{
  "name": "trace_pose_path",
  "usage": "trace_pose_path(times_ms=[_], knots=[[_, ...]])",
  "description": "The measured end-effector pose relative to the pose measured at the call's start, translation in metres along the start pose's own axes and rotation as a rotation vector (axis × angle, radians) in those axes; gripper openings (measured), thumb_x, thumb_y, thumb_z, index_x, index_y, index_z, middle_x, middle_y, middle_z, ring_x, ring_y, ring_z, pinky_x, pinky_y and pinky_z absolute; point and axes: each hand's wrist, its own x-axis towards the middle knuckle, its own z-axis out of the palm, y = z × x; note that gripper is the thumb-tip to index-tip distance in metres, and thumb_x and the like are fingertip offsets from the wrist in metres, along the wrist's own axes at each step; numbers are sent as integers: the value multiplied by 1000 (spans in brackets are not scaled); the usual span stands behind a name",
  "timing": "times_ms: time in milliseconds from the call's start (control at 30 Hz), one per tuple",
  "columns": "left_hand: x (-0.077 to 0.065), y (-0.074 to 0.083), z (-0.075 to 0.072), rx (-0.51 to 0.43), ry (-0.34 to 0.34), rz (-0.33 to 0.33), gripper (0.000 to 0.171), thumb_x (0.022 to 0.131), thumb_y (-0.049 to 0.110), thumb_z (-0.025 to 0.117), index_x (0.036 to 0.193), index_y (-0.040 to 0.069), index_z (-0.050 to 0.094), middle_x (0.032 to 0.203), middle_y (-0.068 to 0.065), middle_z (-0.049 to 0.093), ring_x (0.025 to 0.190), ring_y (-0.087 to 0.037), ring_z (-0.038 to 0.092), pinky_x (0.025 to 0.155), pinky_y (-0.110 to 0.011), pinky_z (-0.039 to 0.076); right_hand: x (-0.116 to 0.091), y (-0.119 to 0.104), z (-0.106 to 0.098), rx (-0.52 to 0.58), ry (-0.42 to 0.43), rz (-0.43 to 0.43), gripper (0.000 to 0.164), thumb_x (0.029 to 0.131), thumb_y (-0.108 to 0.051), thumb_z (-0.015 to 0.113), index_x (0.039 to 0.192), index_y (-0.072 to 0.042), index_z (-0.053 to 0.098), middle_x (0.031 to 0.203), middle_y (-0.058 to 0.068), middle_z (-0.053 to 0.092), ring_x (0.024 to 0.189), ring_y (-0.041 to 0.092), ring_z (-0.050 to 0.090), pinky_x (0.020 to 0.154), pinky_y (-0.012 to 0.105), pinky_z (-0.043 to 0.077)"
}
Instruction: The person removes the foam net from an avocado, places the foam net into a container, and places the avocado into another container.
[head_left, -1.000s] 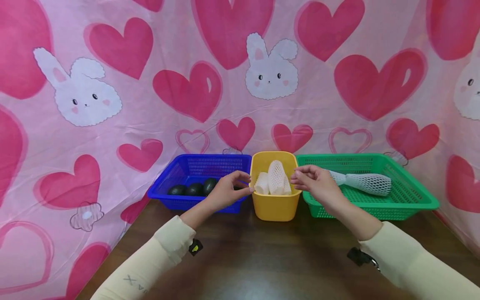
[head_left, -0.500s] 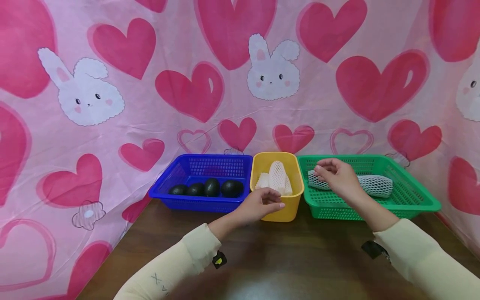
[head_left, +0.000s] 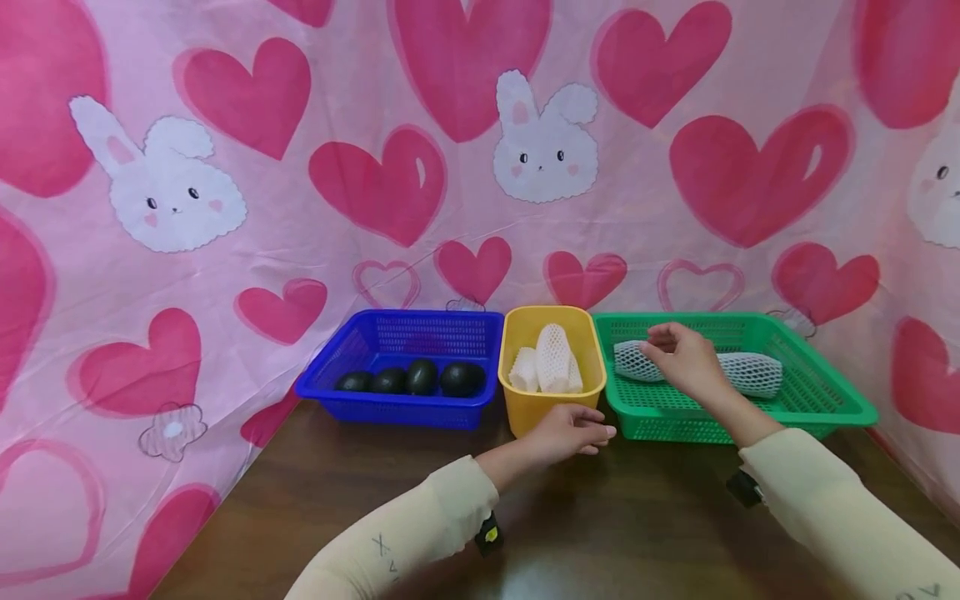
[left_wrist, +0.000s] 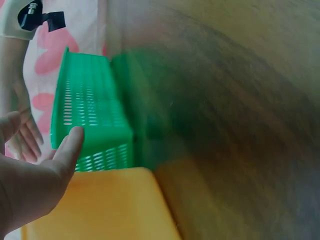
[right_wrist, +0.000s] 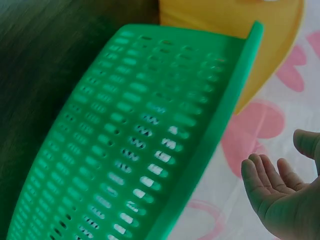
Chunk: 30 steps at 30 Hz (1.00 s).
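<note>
In the head view my left hand is held in front of the yellow bin, fingers relaxed and holding nothing. My right hand hovers over the green basket, fingers loosely bent around nothing. Inside that basket lie a net-wrapped piece on the left and another white foam net piece on the right, the right hand hiding the part between them. White foam fruit nets stand in the yellow bin. The right wrist view shows the right hand apart from the green basket's rim.
A blue basket stands left of the yellow bin, with several dark avocados in it. The three containers sit side by side on a brown wooden table. Behind them hangs a pink cloth with hearts and rabbits.
My left hand has moved right and nearer to me, from the blue basket's side to the front of the yellow bin. My right hand has shifted right, from the bin's edge to over the green basket.
</note>
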Motion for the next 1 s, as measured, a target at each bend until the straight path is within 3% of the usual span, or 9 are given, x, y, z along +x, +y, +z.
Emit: trace_pose_path(times_ms=[300,567,800,1000], knots=[[15,-3,22,-233,27,-80,28,96,18,62,115,-2,62,107,-17,67,105,-33,65,88,-44,51,18,20,10,-116,-92,27,51,97,-23,61,132,11,45,130,33,49,121,47,46,93,60,42],[26,-8,39,-444,122,-88,26,98,14,57,112,-8,59,103,-21,68,103,-34,65,84,-40,53,34,35,17,-215,-150,14,55,95,-18,62,134,16,41,133,36,44,120,52,42,94,62,39],[33,-6,49,-512,196,-98,17,99,14,55,102,-2,59,95,-17,68,94,-29,68,83,-40,54,44,46,19,-262,-206,26,59,93,-15,63,136,17,39,134,39,42,121,54,41,95,63,38],[37,-3,53,-533,211,-104,20,101,14,53,104,-5,59,102,-24,68,94,-30,68,83,-40,54,53,55,23,-295,-266,35,67,90,-12,68,137,20,34,136,41,38,123,55,38,97,62,36]])
